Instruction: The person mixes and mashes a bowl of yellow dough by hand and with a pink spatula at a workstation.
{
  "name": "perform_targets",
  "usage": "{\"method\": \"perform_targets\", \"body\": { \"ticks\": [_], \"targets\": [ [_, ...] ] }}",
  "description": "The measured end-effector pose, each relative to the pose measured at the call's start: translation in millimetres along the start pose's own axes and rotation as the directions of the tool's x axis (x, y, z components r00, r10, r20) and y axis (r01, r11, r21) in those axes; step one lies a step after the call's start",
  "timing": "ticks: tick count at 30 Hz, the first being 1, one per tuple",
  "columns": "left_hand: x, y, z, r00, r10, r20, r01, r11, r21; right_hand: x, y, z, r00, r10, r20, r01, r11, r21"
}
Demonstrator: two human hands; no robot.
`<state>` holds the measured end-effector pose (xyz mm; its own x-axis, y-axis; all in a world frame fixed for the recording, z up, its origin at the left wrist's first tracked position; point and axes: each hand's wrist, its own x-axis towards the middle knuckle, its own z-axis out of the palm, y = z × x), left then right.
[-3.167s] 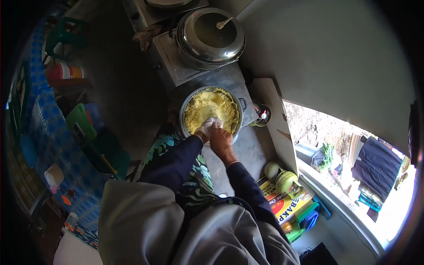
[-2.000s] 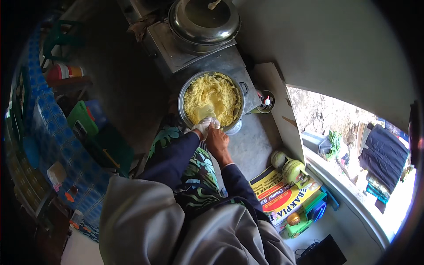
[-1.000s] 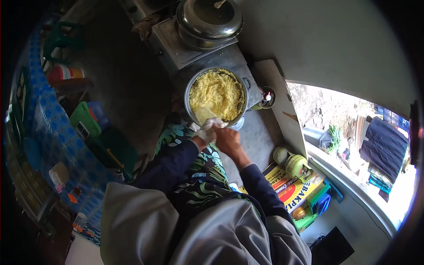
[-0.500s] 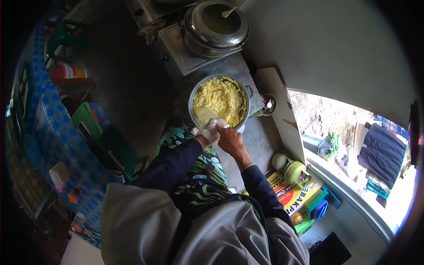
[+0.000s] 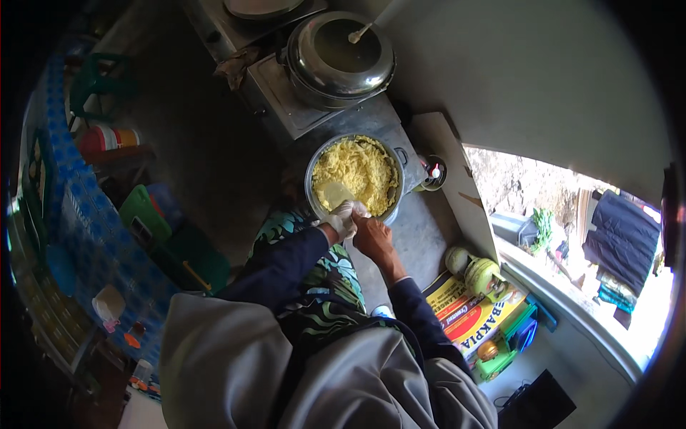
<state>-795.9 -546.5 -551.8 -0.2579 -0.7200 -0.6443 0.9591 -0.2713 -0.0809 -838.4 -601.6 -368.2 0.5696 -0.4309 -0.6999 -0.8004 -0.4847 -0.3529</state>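
Note:
A metal pot (image 5: 391,174) of yellow, crumbly food (image 5: 361,164) stands on a grey counter below me. A pale, flat paddle (image 5: 334,191) rests into the food at the pot's near-left side. My left hand (image 5: 339,224), in a clear plastic glove, is closed round the paddle's handle at the near rim. My right hand (image 5: 373,239), bare, is closed on the same handle just to the right. The handle itself is mostly hidden by my fingers.
Beyond the pot, a large lidded steel pot (image 5: 336,86) sits on a stove (image 5: 282,100). A board (image 5: 439,157), window and two green gas cylinders (image 5: 482,275) are at the right. At the left are a blue checked cloth (image 5: 93,222), green stool (image 5: 96,86) and green containers (image 5: 143,211).
The paddle has moved from the middle of the food toward the pot's near-left side since the first frame. Both hands have kept hold, shifting slightly with it. The view has shifted a little.

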Motion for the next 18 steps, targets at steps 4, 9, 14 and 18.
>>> {"method": "perform_targets", "body": {
  "ticks": [4,9,14,18],
  "targets": [
    [-17.2,39.7,64.2,0.981,-0.184,-0.058,0.174,0.974,-0.147,28.0,2.8,-2.6,0.996,0.001,-0.093,-0.02,0.977,-0.211],
    [14.2,93.3,-113.7,0.986,0.097,-0.133,-0.003,0.821,0.571,61.1,-72.3,22.1,0.997,-0.037,-0.063,0.034,0.998,-0.052],
    [45.8,33.7,-38.9,0.956,0.02,-0.292,0.11,0.9,0.423,40.7,4.2,45.5,0.969,0.21,-0.126,-0.188,0.967,0.171],
    [18.6,27.9,27.8,0.983,-0.12,-0.136,0.104,0.987,-0.124,11.0,-3.8,-28.5,0.979,-0.077,-0.188,0.058,0.993,-0.104]
  ]
}}
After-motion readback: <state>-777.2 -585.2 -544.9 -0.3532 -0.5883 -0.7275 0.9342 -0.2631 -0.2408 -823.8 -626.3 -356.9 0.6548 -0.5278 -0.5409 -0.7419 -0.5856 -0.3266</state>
